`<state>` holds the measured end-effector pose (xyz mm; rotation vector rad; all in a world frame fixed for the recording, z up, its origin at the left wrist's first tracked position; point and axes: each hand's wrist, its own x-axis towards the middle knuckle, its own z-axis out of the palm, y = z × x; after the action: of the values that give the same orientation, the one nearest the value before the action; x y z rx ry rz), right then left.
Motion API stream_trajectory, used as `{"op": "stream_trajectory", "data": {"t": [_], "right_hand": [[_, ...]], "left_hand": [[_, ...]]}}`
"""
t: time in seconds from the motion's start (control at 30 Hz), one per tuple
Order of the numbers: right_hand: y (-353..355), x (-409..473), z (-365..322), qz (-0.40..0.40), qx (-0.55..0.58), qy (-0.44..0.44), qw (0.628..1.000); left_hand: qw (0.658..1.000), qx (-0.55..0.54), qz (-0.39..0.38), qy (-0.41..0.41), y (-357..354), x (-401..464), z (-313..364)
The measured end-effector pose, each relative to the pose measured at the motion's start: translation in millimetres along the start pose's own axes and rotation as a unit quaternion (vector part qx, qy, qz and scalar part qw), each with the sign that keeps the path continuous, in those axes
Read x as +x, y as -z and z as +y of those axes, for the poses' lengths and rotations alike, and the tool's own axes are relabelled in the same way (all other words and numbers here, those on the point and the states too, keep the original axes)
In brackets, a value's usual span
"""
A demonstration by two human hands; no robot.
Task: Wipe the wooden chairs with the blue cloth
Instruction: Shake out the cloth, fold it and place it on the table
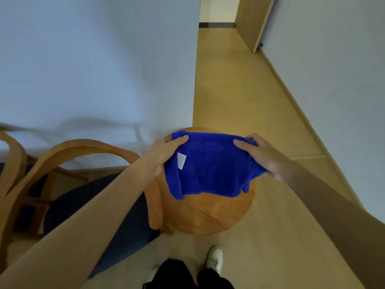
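Hands hold the blue cloth (210,170) stretched between them above a round wooden stool (208,213). The left hand (164,155) grips the cloth's left edge, thumb lying on top and the other fingers hidden beneath the fabric. The right hand (263,156) pinches the right edge, thumb on top, with the rest of its fingers tucked behind the cloth where they cannot be made out. A small white label (181,161) shows on the cloth near the left hand. The cloth's lower edge hangs in loose folds, and whether it touches the stool's seat or hangs just above it cannot be told. It covers the far half of the seat; the stool's legs are out of sight below.

At the left, a wooden chair (68,151) with a curved back rail and dark blue seat cushion (104,211) stands just beside the stool, partly blocked by the left forearm and cut off by the picture's left edge. Another curved wooden rail (12,155) at the far left is blurred and mostly out of frame. Behind the chairs runs a pale wall (93,69); to the right a light wooden floor (239,90) leads down a corridor to a door (253,19), only partly seen. At the bottom edge, dark trousers (187,276) and one white shoe (214,258) show.
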<state>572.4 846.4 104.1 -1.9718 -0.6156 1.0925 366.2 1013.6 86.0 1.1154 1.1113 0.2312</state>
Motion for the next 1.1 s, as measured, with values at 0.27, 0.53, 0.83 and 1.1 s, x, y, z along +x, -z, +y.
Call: {"op": "stream_trajectory", "data": {"t": [0.27,0.53,0.83,1.1], "right_hand": [[-12.0,120.7,135.1,-0.101,-0.099,-0.119,0.983],[-72.0,166.2,199.6,-0.055,-0.246,-0.055,0.966],[-185.8,138.7,155.2,-0.253,-0.249,0.026,0.935],[-341.4,107.8,108.1,-0.197,-0.353,0.122,0.906]], "left_hand": [[0.986,-0.062,0.052,0.148,-32.2,96.0,-125.6],[0.971,0.209,0.12,0.007,-30.8,148.7,-212.6],[0.941,0.24,0.237,0.038,93.7,59.2,-240.6],[0.899,0.364,0.243,-0.017,219.6,37.7,-246.5]]}}
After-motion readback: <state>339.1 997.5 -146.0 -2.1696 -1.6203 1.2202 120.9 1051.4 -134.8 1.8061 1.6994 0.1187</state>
